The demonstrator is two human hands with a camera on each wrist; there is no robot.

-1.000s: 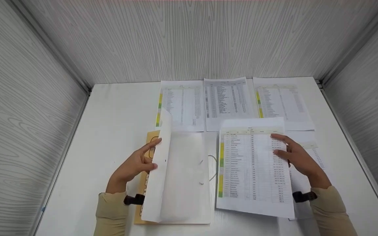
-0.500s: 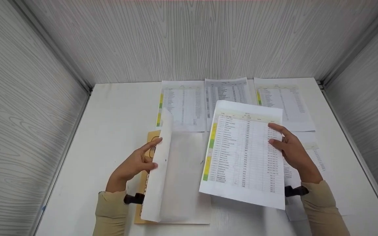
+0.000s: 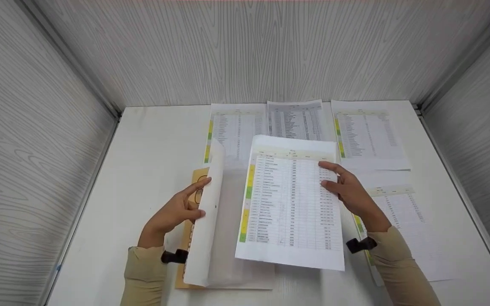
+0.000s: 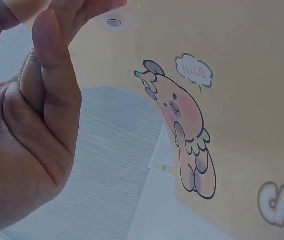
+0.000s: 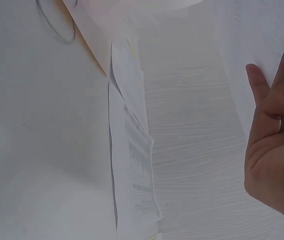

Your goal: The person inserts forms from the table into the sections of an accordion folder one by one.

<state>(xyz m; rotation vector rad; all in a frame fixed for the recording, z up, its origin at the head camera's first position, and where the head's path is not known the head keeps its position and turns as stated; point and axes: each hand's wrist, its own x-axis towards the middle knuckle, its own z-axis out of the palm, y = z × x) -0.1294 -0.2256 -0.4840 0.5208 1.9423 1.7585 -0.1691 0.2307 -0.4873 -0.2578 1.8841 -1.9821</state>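
My left hand (image 3: 172, 214) pinches the raised cover (image 3: 204, 246) of an orange folder (image 3: 180, 280), its white inner side facing right. The left wrist view shows the cover's orange outside (image 4: 251, 135), with a cartoon bear (image 4: 181, 115), the word "Nice" and a metal rivet (image 4: 114, 23). Over the folder's right part, my right hand (image 3: 351, 193) holds up a printed sheet (image 3: 287, 204) by its right edge, thumb and finger on the printed face. Yellow and green blocks run down the sheet's left side. Whether it is one sheet or several I cannot tell.
Along the back of the white table (image 3: 121, 170) lie three printed sheets: a left one (image 3: 236, 127), a grey middle one (image 3: 294, 121) and a right one (image 3: 368, 140). Another sheet (image 3: 402, 221) lies beneath my right forearm. Patterned panels (image 3: 245, 55) wall the table in.
My right hand has lifted the printed sheet and carried it left, over the folder's right part. The sheet on the right is more exposed. My left hand stays on the cover.
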